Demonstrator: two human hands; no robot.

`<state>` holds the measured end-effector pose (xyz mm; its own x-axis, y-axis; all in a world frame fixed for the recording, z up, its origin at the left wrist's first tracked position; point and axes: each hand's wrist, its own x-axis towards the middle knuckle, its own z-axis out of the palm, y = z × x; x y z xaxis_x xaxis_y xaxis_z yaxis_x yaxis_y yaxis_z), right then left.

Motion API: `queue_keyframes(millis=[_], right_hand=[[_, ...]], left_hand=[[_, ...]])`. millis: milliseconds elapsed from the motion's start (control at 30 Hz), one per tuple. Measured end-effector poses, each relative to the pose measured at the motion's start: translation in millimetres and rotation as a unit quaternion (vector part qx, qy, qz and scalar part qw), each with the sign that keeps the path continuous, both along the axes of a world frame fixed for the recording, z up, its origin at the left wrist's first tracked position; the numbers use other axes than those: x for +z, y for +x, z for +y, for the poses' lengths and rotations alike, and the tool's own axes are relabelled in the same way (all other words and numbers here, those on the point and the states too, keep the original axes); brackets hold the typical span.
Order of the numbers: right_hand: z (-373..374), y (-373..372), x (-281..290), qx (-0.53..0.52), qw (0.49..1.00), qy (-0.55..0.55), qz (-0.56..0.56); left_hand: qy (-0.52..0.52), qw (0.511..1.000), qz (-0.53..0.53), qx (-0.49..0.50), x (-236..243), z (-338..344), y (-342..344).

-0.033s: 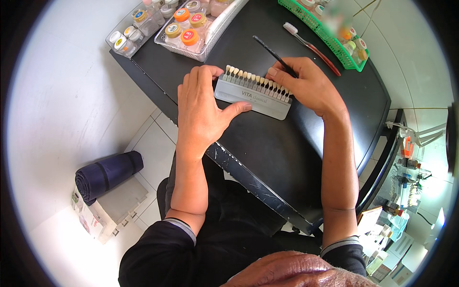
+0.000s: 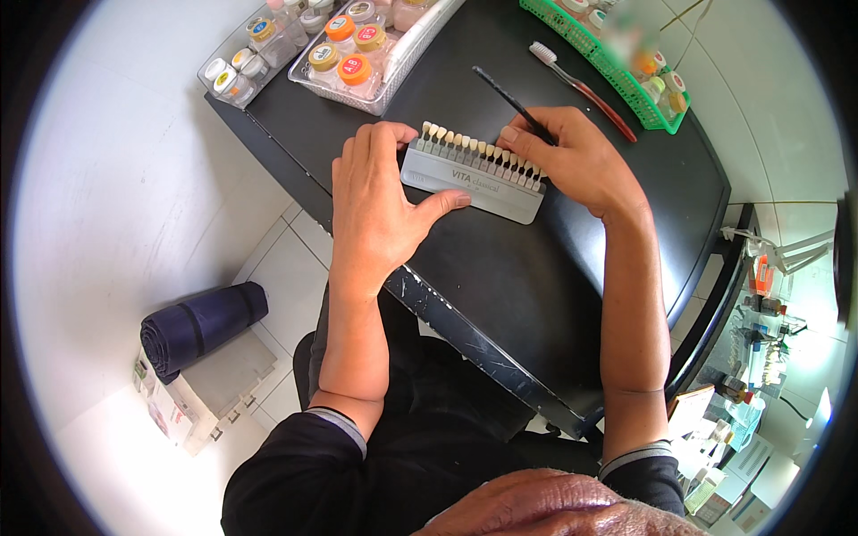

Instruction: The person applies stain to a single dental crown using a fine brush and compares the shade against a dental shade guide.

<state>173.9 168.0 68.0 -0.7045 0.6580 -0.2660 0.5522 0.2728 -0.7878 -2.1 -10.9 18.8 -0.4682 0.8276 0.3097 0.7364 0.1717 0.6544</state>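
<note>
A grey shade guide (image 2: 472,188) with a row of small tooth-shaped tabs lies on the black table. My left hand (image 2: 371,205) grips its left end, thumb along the front edge and fingers at the back corner. My right hand (image 2: 581,161) holds a slim black stick (image 2: 500,87), like a pen or brush handle, with the thumb and fingertips at the back of the tabs. A white-bristled toothbrush (image 2: 606,110) with a red handle lies beyond that hand.
A white basket (image 2: 389,94) of orange- and gold-lidded jars and a clear tray (image 2: 241,89) of small jars stand back left; a green basket (image 2: 670,121) stands back right. The black table's scratched edge (image 2: 474,348) faces me. A rolled dark mat (image 2: 206,322) sits low left, a cluttered bench far right.
</note>
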Motion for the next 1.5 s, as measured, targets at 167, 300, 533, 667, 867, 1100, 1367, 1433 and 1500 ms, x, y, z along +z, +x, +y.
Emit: queue_keyframes(millis=[167,300,533,667,867,1100,1367,1433,1500], right_hand=[[-0.6,1.0,-4.5,-0.015,1.000,0.007,0.022],[-1.1,0.9,-4.4,-0.014,1.000,0.005,0.027],[-0.4,1.5,-5.4,-0.018,1.000,0.006,0.024],[-1.5,1.0,-4.9,-0.018,1.000,0.003,0.024],[-1.8,0.3,-4.0,-0.018,1.000,0.003,0.022],[-2.0,-0.3,-2.1,-0.021,1.000,0.003,0.021],[-0.4,1.2,-5.9,-0.012,0.999,-0.004,0.031],[-0.8,0.6,-4.9,-0.012,1.000,-0.003,0.029],[-1.9,0.1,-3.0,-0.015,1.000,-0.003,0.024]], left_hand=[[-0.004,1.000,-0.002,0.001,-0.1,0.1,0.5],[-0.002,1.000,0.001,0.002,-0.9,0.1,0.0],[0.000,1.000,0.001,0.004,-0.3,0.5,0.7],[0.001,1.000,0.005,0.002,-1.1,0.3,0.3],[0.003,1.000,0.004,0.003,-0.3,-0.4,0.2],[0.004,1.000,0.003,0.000,-0.9,1.2,-1.1],[0.002,1.000,0.004,0.002,-1.5,0.4,0.0],[0.000,1.000,0.003,0.003,-1.2,0.3,-0.1],[0.001,1.000,0.002,0.003,-1.9,0.4,-0.1]])
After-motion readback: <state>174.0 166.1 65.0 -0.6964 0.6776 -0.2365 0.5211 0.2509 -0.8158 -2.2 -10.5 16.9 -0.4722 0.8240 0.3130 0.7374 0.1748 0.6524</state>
